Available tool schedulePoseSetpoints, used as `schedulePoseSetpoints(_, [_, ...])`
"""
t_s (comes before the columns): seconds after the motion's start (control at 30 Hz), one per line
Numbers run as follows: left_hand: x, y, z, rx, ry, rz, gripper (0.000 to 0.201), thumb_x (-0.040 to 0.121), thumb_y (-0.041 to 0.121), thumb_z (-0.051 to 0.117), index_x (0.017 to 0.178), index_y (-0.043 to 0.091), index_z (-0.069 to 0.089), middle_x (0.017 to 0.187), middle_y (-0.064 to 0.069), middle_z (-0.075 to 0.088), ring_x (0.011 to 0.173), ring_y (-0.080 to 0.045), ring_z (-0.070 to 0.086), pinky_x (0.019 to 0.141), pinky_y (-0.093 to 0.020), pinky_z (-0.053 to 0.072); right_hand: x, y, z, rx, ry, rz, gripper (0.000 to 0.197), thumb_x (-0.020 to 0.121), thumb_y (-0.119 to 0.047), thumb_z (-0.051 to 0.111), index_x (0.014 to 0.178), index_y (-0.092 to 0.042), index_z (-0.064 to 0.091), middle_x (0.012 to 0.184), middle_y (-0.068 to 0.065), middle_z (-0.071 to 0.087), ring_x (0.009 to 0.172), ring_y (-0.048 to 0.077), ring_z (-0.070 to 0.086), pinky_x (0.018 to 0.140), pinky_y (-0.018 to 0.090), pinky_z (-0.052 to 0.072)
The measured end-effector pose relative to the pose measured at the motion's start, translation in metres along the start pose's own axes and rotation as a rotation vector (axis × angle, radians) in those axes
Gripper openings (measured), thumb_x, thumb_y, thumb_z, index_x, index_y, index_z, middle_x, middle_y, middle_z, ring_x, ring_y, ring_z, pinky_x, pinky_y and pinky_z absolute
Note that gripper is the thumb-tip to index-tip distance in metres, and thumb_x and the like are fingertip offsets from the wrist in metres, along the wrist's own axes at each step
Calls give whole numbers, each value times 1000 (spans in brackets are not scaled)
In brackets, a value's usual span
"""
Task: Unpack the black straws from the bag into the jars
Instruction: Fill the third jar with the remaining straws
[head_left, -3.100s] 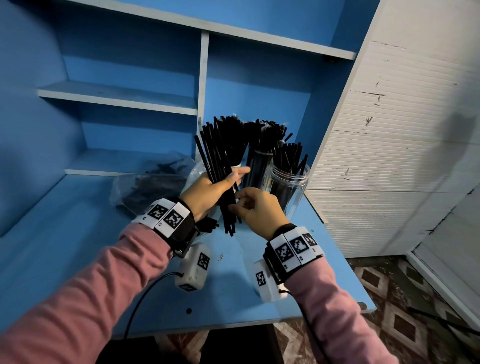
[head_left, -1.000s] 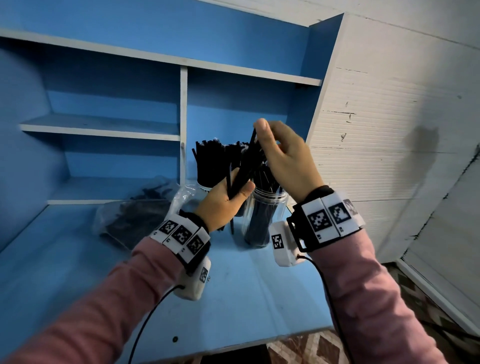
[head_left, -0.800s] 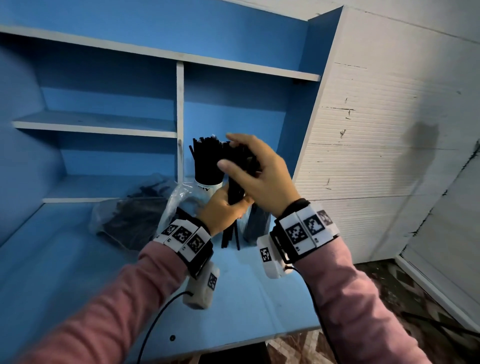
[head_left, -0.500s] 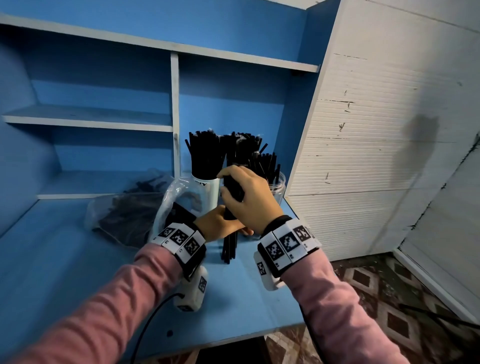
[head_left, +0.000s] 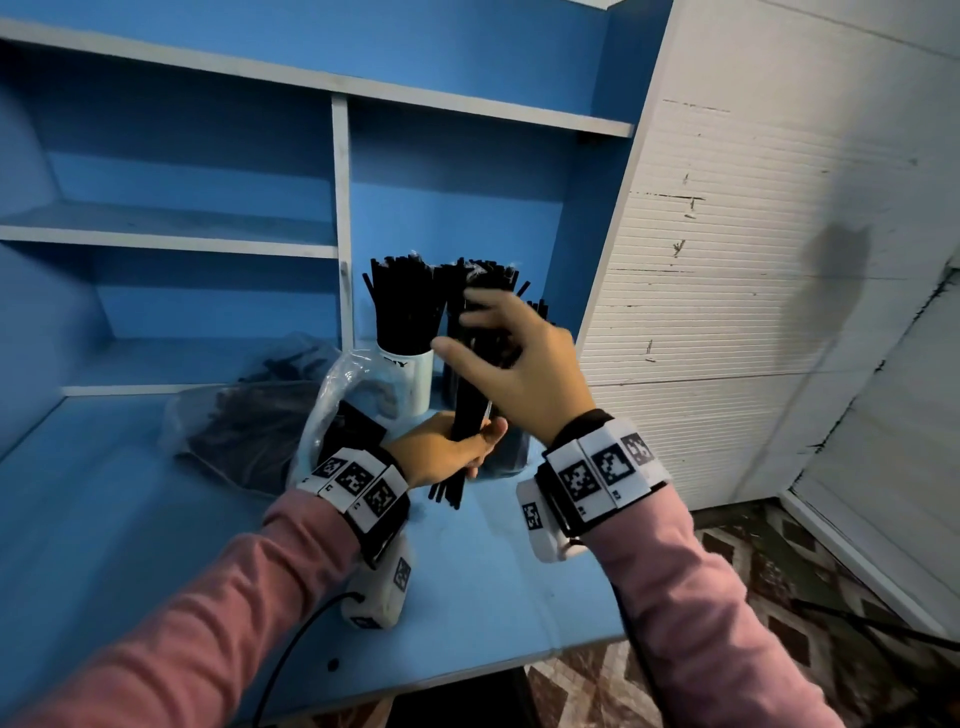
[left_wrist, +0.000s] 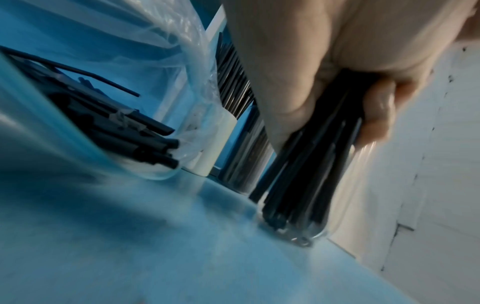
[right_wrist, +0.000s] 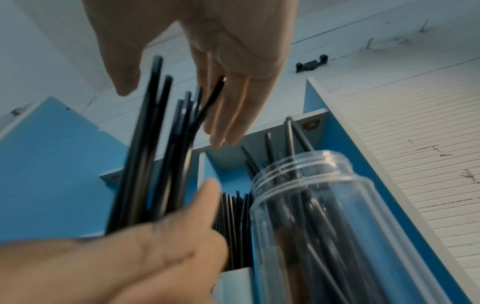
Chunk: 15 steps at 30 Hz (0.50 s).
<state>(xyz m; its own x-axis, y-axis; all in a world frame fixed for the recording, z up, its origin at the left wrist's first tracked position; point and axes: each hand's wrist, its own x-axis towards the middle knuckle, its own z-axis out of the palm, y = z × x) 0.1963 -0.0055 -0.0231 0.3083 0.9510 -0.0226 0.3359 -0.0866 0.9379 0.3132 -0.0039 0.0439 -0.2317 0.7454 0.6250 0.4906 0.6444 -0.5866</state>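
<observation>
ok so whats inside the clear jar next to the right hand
The clear jar holds black straws standing on end, tips above its rim. It is not packed full. Its base is out of view there, so their lower ends are unseen.

Since half a second ago, your right hand (head_left: 524, 364) has let go of the thin black plastic straws (head_left: 470, 415), fingers now straightened.

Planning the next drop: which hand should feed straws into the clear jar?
Probably the right hand: open, fingers beside the bundle tops, nearer the clear jar. The left hand has its grip round the bundle's lower part.
</observation>
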Motion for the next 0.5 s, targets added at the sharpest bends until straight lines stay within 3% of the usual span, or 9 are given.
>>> schedulePoseSetpoints(0.07, [-2,7,-1,-128,36,73,46,87,46,53,62,12,37,49,6,35,48,-11,37,65,-31,39,3,-2,-11,110,73,69,68,68,-58,74,126,-30,51,113,-16,62,91,3,61,78,19,51])
schedulePoseSetpoints(0.1, [-2,10,-2,-164,61,106,46,89,43,55,63,11,36,50,4,32,47,-12,34,65,-34,37,5,-2,-16,152,86,89,72,64,-59,75,125,-30,49,112,-16,60,89,4,60,75,19,51])
schedulePoseSetpoints(0.2, [1,23,-2,-138,84,229,25,91,17,64,76,7,47,57,5,40,48,-7,42,59,-28,40,7,-1,-24,144,-77,88,68,59,-60,78,113,-26,55,98,-15,60,80,2,60,70,17,47])
schedulePoseSetpoints(0.23, [2,28,-2,-99,88,282,14,89,8,65,85,9,52,64,10,49,54,-1,51,58,-22,43,7,-1,-23,130,-173,97,60,61,-56,80,107,-24,59,94,-14,64,82,1,62,72,18,49])
schedulePoseSetpoints(0.27, [3,31,-1,-66,90,305,18,88,2,64,94,14,52,70,15,52,61,2,55,58,-17,46,8,0,-21,106,-240,105,51,64,-52,81,100,-21,62,91,-11,67,84,3,64,74,22,52])
schedulePoseSetpoints(0.33, [3,36,0,-73,36,287,21,89,-2,61,92,16,52,60,18,51,54,1,49,52,-16,42,11,1,-19,39,-246,80,36,72,-43,79,90,-14,66,86,-2,70,83,10,67,77,32,55])
schedulePoseSetpoints(0.4, [5,37,2,-116,-12,284,11,90,1,61,89,8,53,49,12,45,46,-3,42,49,-19,37,17,1,-21,17,-190,41,25,79,-29,74,82,-6,65,77,4,68,73,14,65,70,31,55])
schedulePoseSetpoints(0.5, [11,39,2,-136,138,342,8,91,3,61,87,1,53,59,-4,43,52,-9,43,52,-19,37,26,-3,-31,16,-117,-2,26,83,-19,69,76,3,59,63,11,58,58,19,54,53,27,46])
